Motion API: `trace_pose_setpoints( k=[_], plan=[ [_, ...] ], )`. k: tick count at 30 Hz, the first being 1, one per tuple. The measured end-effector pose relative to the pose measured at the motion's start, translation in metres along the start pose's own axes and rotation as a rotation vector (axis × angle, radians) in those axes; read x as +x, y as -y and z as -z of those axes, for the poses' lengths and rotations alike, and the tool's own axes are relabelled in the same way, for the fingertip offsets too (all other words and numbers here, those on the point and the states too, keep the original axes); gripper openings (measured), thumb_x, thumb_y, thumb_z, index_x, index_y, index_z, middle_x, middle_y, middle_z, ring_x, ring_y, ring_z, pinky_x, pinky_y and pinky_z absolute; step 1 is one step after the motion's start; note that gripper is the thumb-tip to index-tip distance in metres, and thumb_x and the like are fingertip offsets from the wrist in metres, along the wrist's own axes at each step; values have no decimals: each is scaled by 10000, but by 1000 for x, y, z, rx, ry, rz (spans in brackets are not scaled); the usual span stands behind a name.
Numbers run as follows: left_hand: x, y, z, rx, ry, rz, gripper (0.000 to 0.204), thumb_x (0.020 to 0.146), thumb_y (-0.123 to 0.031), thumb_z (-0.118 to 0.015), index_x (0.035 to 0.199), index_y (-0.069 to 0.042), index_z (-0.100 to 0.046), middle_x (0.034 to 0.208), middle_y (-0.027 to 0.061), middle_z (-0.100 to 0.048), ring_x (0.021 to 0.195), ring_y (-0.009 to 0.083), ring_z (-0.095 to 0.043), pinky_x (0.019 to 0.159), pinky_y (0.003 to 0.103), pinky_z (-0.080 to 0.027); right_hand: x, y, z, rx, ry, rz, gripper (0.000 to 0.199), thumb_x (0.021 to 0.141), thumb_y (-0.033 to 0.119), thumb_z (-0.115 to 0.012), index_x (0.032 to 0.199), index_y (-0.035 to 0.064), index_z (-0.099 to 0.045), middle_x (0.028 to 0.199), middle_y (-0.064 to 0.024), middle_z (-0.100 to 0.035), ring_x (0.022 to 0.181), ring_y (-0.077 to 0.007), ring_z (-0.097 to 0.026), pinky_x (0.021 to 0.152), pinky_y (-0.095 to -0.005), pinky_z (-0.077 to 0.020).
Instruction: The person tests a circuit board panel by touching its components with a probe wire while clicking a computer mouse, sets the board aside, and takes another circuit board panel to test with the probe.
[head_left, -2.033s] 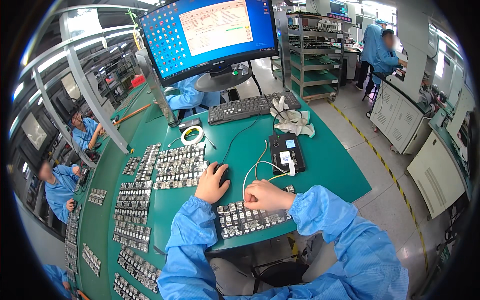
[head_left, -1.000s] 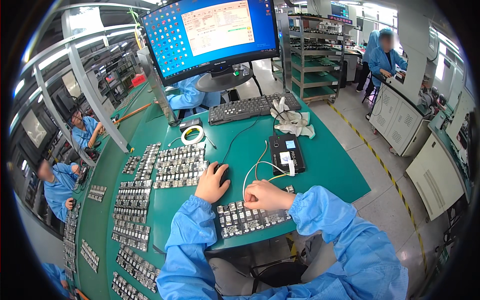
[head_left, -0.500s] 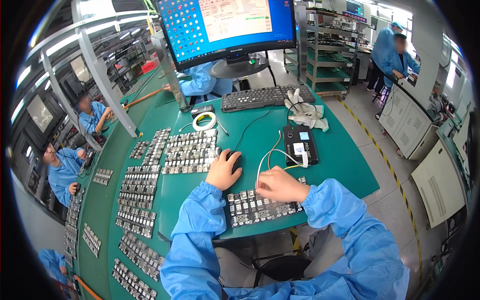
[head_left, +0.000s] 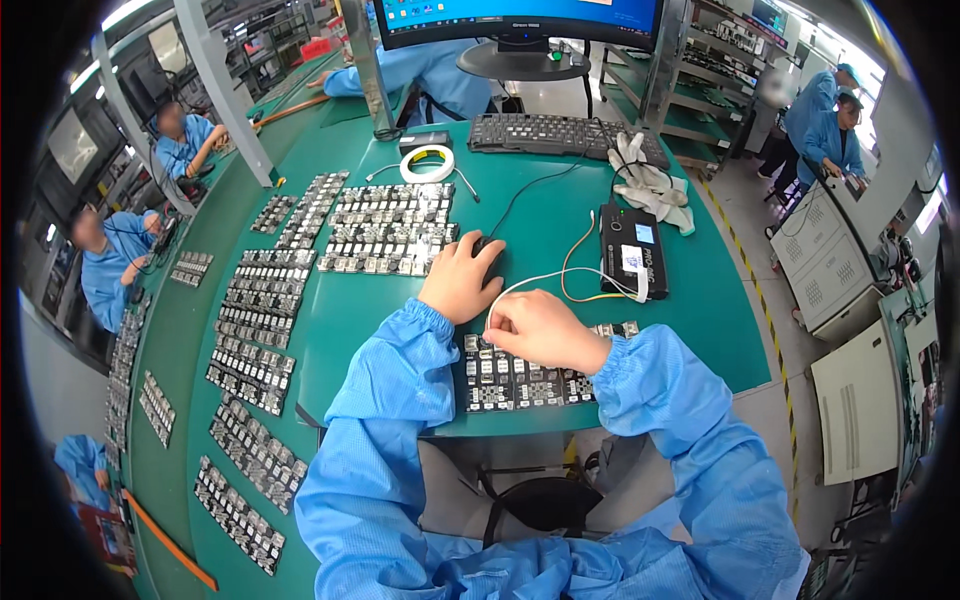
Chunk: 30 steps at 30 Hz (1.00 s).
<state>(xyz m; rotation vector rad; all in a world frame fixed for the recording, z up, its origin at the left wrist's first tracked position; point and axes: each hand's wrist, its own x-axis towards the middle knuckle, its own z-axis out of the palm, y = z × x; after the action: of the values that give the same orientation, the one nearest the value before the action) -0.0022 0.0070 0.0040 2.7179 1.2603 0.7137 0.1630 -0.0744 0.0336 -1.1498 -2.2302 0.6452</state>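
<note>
My left hand (head_left: 461,282) rests curled over a dark computer mouse (head_left: 483,246), mostly hidden under the fingers. Just right of it, my right hand (head_left: 548,330) pinches the end of a thin white cable (head_left: 528,279) above the left part of a panel of small circuit boards (head_left: 490,392). Whether the cable's tip touches a board is hidden by the fingers. From there the cable loops right to a black box (head_left: 633,262) with a small lit screen, where a yellow-brown wire also ends.
More circuit board panels (head_left: 390,215) lie in rows to the left. Behind them sits a white tape-like ring (head_left: 427,163). A keyboard (head_left: 540,137), crumpled gloves (head_left: 648,180) and a monitor (head_left: 520,22) stand farther back. Several people in blue work around.
My right hand has moved left over the boards with the cable end, closer to my left hand. My left hand stays on the mouse. The whole view has shifted.
</note>
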Motion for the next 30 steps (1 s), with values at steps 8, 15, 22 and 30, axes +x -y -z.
trace_pose_setpoints(
  k=[8, 15, 22, 30],
  plan=[
    [-1, -1, -1, -10, 8, 6, 540, 812, -244, -675, 1317, -150, -510, 1321, 229, -462, 1118, 446, -526, 962, 497, -449, -6, -5, -7, -8, 8, 75, 169, 822, 174, -698, 782, 23, -634, 726, -94, -661, 650, -255, -649, 614, -369, -499],
    [0, 1, -1, -19, 15, 5, 542, 811, -236, -670, 1322, -151, -508, 1327, 232, -457, 1126, 448, -519, 970, 500, -443, -6, -7, -9, -25, 16, 96, 176, 836, 186, -683, 757, 40, -623, 712, -62, -632, 704, -231, -634, 729, -381, -451],
    [3, 0, 1, -17, 4, -8, 544, 806, -228, -674, 1319, -151, -510, 1325, 228, -459, 1116, 449, -521, 966, 500, -444, -4, -6, -8, -109, -13, 179, 156, 814, 175, -686, 750, 45, -627, 703, -57, -626, 713, -241, -630, 742, -383, -445],
    [-1, 3, -6, -30, -26, -28, 553, 788, -219, -688, 1310, -147, -522, 1298, 237, -471, 1095, 449, -535, 944, 489, -453, -4, -8, -9, -185, -16, 244, 150, 754, 190, -677, 678, 70, -626, 709, -101, -642, 753, -290, -648, 719, -437, -478]
  ],
)
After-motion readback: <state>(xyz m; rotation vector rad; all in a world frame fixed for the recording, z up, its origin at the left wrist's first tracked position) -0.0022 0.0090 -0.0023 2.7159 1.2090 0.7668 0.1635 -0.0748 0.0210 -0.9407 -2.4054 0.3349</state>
